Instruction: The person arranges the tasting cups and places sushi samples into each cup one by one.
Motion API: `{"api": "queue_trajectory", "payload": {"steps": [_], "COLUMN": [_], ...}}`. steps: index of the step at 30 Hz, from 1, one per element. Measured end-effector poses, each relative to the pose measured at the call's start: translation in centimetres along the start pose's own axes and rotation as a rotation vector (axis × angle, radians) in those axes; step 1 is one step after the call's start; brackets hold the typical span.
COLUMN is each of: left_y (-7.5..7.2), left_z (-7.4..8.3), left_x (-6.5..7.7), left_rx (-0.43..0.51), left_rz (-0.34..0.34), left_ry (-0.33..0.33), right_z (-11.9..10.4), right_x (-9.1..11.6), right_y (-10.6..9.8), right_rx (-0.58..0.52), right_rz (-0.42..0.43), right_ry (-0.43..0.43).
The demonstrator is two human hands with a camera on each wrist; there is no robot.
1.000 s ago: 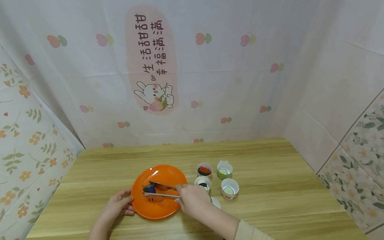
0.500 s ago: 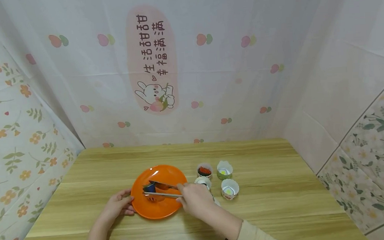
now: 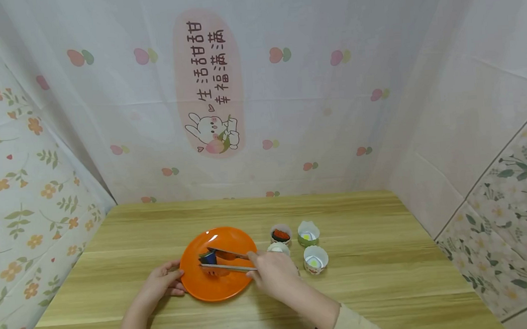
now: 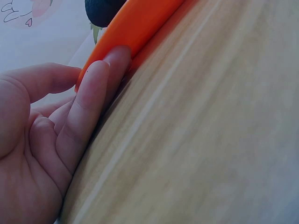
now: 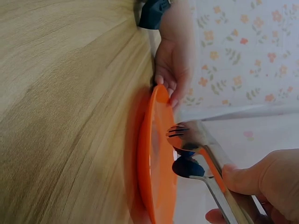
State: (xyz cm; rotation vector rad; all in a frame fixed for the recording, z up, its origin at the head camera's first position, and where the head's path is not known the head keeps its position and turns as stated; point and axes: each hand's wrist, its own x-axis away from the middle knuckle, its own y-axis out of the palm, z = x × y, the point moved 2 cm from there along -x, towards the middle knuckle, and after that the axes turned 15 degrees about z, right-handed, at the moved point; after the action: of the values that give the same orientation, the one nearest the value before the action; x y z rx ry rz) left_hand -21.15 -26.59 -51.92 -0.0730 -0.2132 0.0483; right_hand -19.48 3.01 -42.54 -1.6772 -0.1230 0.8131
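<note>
My left hand (image 3: 161, 280) pinches the left rim of an orange plate (image 3: 214, 292); in the left wrist view the thumb lies on top and other fingers (image 4: 86, 95) are underneath. My right hand (image 3: 274, 275) grips metal serving tongs (image 3: 233, 268) with one fork-shaped end and one spoon-shaped end, as the right wrist view shows. Between these ends, over the plate's middle, sits a small dark blue and black piece (image 3: 209, 258), like a sushi roll, partly covered by the tongs.
Right of the plate stand several small paper cups. One (image 3: 280, 233) holds a red-topped dark piece; a green-sided cup (image 3: 308, 233) and a patterned cup (image 3: 316, 260) show yellow-green spots inside. Another white cup (image 3: 279, 249) is partly behind my right hand. Printed curtains (image 3: 323, 105) border the wooden table (image 3: 379, 278).
My right hand and the tongs have shifted slightly to the right, the dark piece moving along with them. My left hand and the plate stay put.
</note>
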Motion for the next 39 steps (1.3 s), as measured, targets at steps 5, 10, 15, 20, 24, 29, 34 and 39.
{"api": "queue_trajectory", "payload": {"steps": [5,10,15,20,24,29,34,39], "left_y": [0.0,0.0,-0.1,0.0,-0.1,-0.1,-0.1,-0.1], "left_z": [0.0,0.0,-0.1,-0.1,-0.1,-0.1,-0.1,-0.1], "left_x": [-0.1,0.0,0.0,0.0,-0.1,0.0,0.0,0.0], "left_rx": [-0.003,-0.012,-0.006,0.003,0.005,0.007,0.011,0.008], "left_rz": [-0.005,0.001,0.002,-0.008,-0.008,-0.014,-0.018,-0.005], "left_ry": [0.001,-0.002,-0.001,0.004,0.001,0.007,0.012,0.008], "right_z": [0.3,0.6,0.9,1.2,1.5,2.0,2.8,3.4], "right_x": [0.3,0.5,0.7,0.9,1.2,1.5,1.8,2.1], "right_y": [-0.5,-1.1,-1.6,-2.0,-2.4,-2.6,-3.0,-3.5], "right_rx": [-0.015,-0.025,-0.020,-0.031,-0.063,-0.096,-0.112,-0.141], "right_rz": [0.019,0.053,0.070,0.091,0.098,0.109,0.150,0.161], "right_ry": [0.002,-0.010,-0.023,-0.029,-0.016,-0.013,-0.057,-0.077]}}
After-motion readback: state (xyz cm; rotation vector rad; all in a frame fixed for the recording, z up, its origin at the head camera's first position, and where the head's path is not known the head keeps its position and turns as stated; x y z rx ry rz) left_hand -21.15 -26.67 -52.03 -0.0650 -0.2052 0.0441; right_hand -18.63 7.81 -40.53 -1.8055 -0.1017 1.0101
